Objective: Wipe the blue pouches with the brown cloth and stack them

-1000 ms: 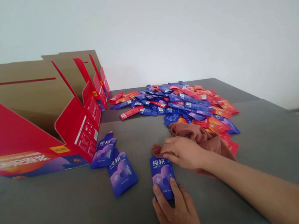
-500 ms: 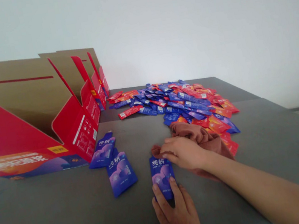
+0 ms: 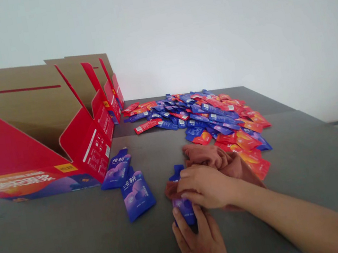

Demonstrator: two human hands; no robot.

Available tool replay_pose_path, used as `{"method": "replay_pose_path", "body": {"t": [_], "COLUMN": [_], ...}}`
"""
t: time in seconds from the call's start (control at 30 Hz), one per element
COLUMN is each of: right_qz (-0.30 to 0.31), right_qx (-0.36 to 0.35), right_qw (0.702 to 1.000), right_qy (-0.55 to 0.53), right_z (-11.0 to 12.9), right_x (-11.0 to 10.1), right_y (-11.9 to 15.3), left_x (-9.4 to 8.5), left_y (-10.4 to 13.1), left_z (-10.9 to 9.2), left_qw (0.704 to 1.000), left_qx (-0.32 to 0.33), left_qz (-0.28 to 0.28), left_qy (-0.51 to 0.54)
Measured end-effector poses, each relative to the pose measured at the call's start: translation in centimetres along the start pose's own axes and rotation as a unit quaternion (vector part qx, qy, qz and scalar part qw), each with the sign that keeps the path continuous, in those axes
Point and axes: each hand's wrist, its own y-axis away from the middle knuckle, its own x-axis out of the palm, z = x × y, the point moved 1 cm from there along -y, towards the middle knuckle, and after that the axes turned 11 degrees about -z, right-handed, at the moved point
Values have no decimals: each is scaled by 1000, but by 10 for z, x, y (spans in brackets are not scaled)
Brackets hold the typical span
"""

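Observation:
A blue spout pouch [image 3: 185, 211] with purple print lies flat on the dark grey table before me. My left hand [image 3: 199, 240] holds its lower end down, thumb and fingers at its edges. My right hand [image 3: 206, 185] is closed on a reddish-brown cloth [image 3: 211, 154] and presses a fold of it across the middle of the pouch. The spout end sticks out beyond the cloth. The rest of the cloth trails to the right, against the pile of pouches. To the left, two more blue pouches [image 3: 138, 198] lie partly overlapping.
A large pile of red and blue pouches [image 3: 206, 114] covers the back middle of the table [image 3: 78, 245]. Along the left side stand several open red cartons [image 3: 84, 145] with raised flaps, in a row. A white wall [image 3: 204, 30] rises behind.
My right hand has drawn the cloth toward me, from the spout end down over the pouch's middle. My left hand and the pouch have stayed in place.

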Motion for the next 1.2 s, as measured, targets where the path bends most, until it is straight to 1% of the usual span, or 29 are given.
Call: {"method": "replay_pose_path", "body": {"t": [0.13,0.2,0.23,0.3,0.33,0.43,0.5,0.53,0.6,0.73,0.83,0.9,0.97,1.03,1.1,1.13,1.2], "right_qz": [-22,-34,-40,-52,-52,-8,23,29,21,-15,-32,-46,-55,-38,-3,11,19], "right_qx": [88,113,114,92,69,-25,-55,-50,-12,79,112,102,65,9,-38,-48,-38], "right_qw": [995,991,991,993,996,999,997,997,999,997,993,993,996,999,998,998,998], "right_qy": [46,56,56,42,27,-31,-46,-44,-27,16,32,26,5,-24,-47,-50,-38], "right_z": [-26,-34,-34,-29,-23,-4,4,6,1,-22,-34,-33,-26,-14,-2,2,4], "right_x": [-2,-4,-4,-6,-6,-5,-4,-4,-3,-2,-3,-4,-6,-6,-6,-5,-4], "right_y": [-2,-1,0,2,2,3,3,2,1,0,1,1,2,3,3,3,2], "left_x": [0,-1,-2,-3,-4,-5,-5,-5,-5,-2,1,1,2,1,0,0,-1], "left_y": [-1,-2,-2,-3,-4,-4,-4,-4,-4,-2,0,1,1,1,0,0,0], "left_z": [1,1,0,0,-1,-2,-2,-2,-1,0,1,1,0,0,-1,-1,-1], "left_qw": [1000,1000,1000,1000,1000,999,999,999,999,1000,1000,1000,1000,1000,1000,1000,1000], "left_qx": [6,-1,-5,-12,-16,-25,-27,-27,-24,-6,4,4,2,-2,-4,-5,-5], "left_qz": [1,6,8,8,8,11,17,18,15,2,3,2,0,-1,3,5,5], "left_qy": [-5,-1,3,13,17,25,26,24,21,12,3,-3,-4,-1,5,7,9]}}
